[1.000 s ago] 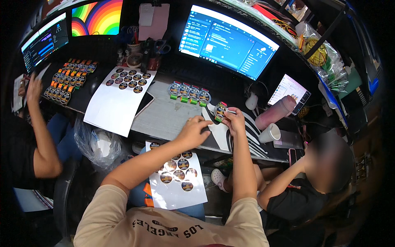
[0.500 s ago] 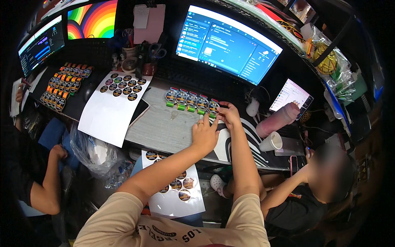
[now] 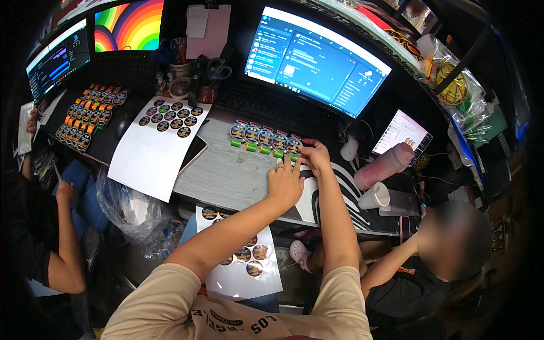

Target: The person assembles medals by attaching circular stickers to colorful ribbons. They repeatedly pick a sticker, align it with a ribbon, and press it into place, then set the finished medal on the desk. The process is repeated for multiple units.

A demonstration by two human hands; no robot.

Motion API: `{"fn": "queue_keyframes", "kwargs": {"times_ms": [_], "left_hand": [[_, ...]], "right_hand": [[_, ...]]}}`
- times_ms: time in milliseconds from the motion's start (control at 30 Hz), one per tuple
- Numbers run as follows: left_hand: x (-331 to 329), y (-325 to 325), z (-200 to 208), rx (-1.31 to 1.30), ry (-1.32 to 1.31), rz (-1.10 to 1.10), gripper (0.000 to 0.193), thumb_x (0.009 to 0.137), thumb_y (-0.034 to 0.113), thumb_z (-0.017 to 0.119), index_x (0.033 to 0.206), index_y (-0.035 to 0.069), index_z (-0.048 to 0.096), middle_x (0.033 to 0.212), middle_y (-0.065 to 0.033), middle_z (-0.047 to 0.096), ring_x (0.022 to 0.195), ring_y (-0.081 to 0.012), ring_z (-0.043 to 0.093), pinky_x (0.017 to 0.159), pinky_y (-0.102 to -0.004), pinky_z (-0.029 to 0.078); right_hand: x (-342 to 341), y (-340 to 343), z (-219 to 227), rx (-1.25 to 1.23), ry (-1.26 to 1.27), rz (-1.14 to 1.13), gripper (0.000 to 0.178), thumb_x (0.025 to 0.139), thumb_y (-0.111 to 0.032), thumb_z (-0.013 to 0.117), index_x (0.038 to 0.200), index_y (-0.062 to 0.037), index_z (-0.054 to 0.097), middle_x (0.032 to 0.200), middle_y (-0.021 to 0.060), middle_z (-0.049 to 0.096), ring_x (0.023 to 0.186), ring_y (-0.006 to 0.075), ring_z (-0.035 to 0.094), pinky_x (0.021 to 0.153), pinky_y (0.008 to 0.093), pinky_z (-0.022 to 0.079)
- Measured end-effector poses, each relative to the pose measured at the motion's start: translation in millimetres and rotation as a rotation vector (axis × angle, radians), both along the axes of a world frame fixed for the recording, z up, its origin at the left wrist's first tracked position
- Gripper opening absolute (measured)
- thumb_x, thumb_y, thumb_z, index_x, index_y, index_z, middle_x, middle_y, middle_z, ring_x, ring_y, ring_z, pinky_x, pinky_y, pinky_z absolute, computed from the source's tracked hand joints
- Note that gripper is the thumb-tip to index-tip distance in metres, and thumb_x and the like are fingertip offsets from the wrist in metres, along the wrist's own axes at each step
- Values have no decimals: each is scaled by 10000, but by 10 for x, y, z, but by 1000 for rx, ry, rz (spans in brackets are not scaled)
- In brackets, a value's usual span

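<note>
A row of several round medals [image 3: 251,134] lies on the grey wood-look desk top, each with a dark printed disc, a silver rim and folded green and orange ribbon at its lower edge. At the right end of the row, the last medal [image 3: 293,145] sits between my two hands. My right hand [image 3: 315,157] grips its right edge with thumb and fingers. From below, my left hand [image 3: 286,182] reaches up with fingers stretched out, the tips touching that medal's lower edge and ribbon. Part of the ribbon is hidden under the fingertips.
Left of the row lies a white sheet [image 3: 141,156] of round stickers; another sticker sheet [image 3: 266,283] is under my left forearm. A pink tumbler [image 3: 378,170] and white cup [image 3: 374,196] stand at right. More medals [image 3: 90,116] lie far left. People sit on both sides.
My hands stay at the last medal, with the left fingers shifting slightly. The view has moved a little. At far left, the other person's lower hand has moved and now holds something thin.
</note>
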State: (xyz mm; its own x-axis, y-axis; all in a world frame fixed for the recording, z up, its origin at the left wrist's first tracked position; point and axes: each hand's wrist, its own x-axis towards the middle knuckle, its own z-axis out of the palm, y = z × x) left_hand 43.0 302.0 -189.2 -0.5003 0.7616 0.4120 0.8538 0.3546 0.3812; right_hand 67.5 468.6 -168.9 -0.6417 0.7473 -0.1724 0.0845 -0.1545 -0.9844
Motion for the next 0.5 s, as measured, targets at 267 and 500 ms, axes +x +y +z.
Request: {"fn": "queue_keyframes", "kwargs": {"times_ms": [267, 500], "left_hand": [[3, -1, -10, -7, 9, 6, 586, 861, 370, 589, 1384, 123, 489, 1366, -228, 456, 1107, -348, 546, 864, -445, 408], [18, -19, 6, -10, 7, 13, 579, 868, 376, 576, 1386, 129, 495, 1375, -220, 460, 1135, -339, 525, 884, -447, 403]], "right_hand": [[-25, -45, 56, 71, -61, -1, 312, 829, -45, 691, 1103, 51, 579, 795, 85, 639, 638, 136, 619, 546, 256, 563], [-14, -80, 94, 105, -77, -5, 331, 835, -49, 684, 1133, 52, 581, 819, 93, 652, 656, 131, 635, 551, 240, 560]]}}
